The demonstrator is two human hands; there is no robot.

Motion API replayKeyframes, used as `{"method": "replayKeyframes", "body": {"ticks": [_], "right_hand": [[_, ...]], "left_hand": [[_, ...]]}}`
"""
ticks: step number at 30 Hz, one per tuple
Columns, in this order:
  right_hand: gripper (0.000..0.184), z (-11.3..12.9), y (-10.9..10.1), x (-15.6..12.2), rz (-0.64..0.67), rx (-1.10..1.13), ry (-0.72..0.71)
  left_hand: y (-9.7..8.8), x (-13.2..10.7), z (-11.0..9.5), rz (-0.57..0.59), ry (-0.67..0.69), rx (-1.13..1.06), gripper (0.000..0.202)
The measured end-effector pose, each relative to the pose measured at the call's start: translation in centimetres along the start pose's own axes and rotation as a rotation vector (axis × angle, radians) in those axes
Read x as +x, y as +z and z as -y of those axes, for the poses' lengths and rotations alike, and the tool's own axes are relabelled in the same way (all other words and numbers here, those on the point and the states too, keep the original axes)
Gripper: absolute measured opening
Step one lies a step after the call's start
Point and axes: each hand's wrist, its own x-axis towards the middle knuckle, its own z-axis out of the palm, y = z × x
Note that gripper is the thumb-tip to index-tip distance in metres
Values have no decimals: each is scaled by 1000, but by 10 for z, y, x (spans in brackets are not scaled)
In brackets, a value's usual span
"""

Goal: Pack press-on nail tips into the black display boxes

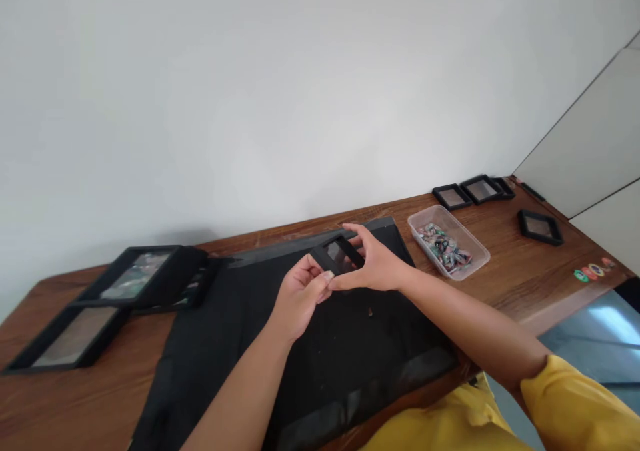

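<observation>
My left hand (pixel 300 296) and my right hand (pixel 373 264) both grip one small black square frame box (pixel 336 254) with a clear window. I hold it just above a black cloth mat (pixel 320 344) that covers the middle of the wooden table (pixel 520 278). The left fingers pinch its near left corner. My right hand's fingers curl over its right side and top edge. A tiny dark object (pixel 370 312) lies on the mat under my right wrist.
A clear plastic tub (pixel 449 242) of small colourful pieces stands right of the mat. Three small black frame boxes (pixel 475 190) sit at the far right, another one (pixel 540 226) nearer. Larger black frame boxes (pixel 143 276) lie stacked at left. Coloured stickers (pixel 593 271) mark the right edge.
</observation>
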Motion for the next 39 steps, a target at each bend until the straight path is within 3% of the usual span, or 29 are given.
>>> {"method": "replayKeyframes", "body": {"ticks": [4,7,12,21,29,32,35,39], "right_hand": [[121,1,-2,1,50,21,29],[105,1,0,2,45,18,35],[87,3,1,5,142,70,79],[51,4,-11,6,307,190,9],[41,5,-16,5,378,352,118],[36,1,-16,7,418,390,184],[28,-3,-12,9,377,347,172],[20,-6,-9,10,418,373,122]], "left_hand": [[-3,2,2,10,29,10,26],[-6,3,3,13,50,16,27],[-8,1,0,41,23,64,30],[-1,-1,0,67,-24,93,30],[-2,1,7,3,8,2,34],[-4,2,7,47,2,8,36],[-5,0,4,133,-32,58,31],[-3,-4,-4,127,59,188,20]]}}
